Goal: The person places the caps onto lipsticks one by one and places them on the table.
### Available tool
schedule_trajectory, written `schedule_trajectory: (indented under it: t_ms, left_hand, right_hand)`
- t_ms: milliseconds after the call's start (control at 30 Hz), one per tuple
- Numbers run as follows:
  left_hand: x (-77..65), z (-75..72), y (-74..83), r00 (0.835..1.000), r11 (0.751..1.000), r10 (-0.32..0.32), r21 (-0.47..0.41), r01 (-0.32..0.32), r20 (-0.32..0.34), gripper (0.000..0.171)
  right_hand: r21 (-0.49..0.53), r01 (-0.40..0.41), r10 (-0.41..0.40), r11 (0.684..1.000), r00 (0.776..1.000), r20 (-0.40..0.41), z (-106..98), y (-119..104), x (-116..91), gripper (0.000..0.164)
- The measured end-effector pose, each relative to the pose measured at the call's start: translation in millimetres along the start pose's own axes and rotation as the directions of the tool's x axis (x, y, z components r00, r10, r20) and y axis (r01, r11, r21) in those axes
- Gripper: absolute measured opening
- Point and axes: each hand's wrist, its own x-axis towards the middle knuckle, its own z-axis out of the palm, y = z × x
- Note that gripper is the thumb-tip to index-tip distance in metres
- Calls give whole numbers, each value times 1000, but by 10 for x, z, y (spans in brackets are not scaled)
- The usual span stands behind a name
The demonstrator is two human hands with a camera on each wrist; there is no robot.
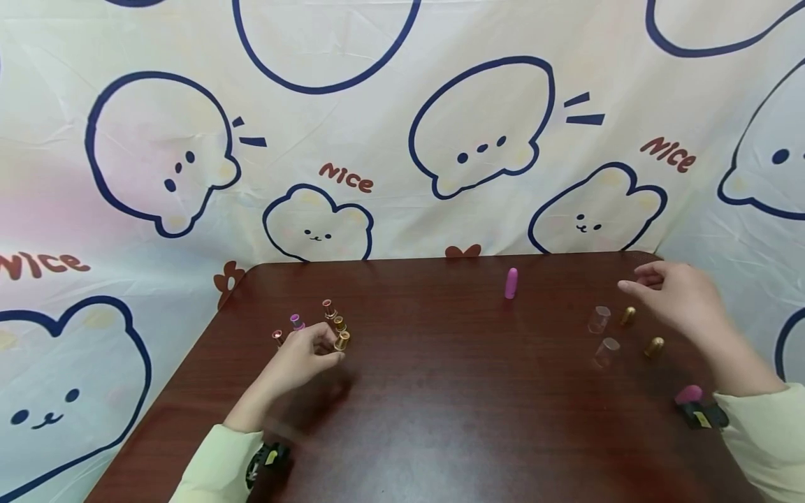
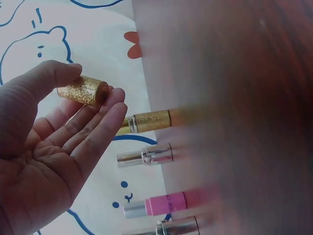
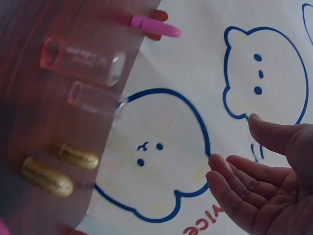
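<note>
Gold tube (image 1: 342,341): at our left hand's (image 1: 305,357) 2 o'clock in the head view, long axis near upright.
Left hand: thumb and fingers pinch that tube.
Other tubes (image 1: 297,322): four, from that hand's 10 to 2 o'clock.
Gold caps (image 1: 655,347): two, at the tube's 3 o'clock, well apart; our right hand (image 1: 679,297) is nearer.
Right hand: fingers relaxed, thumb apart, holding nothing; caps at its 7 and 8 o'clock.

held tube (image 2: 80,91): textured gold | slim stick (image 1: 511,283): pink | tabletop (image 1: 440,391): reddish brown | backdrop (image 1: 390,230): pale, blue-outlined cartoons
</note>
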Motion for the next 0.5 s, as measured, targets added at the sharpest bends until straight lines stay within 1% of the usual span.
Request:
schedule_trajectory:
  t_ms: [200,333,500]
  left_hand:
    - [36,20,45,1000,1000,21,-19,-22,-21,16]
    - [57,35,64,998,999,35,-15,-35,-47,15]
    - [85,59,82,997,999,44,-24,-46,-67,13]
  right_hand:
    - [-36,-3,4,999,999,34,-5,186,-25,62]
    - [-54,-43,47,998,996,75,16,312,-48,65]
    - [-54,-95,102,994,986,133,47,488,-68,63]
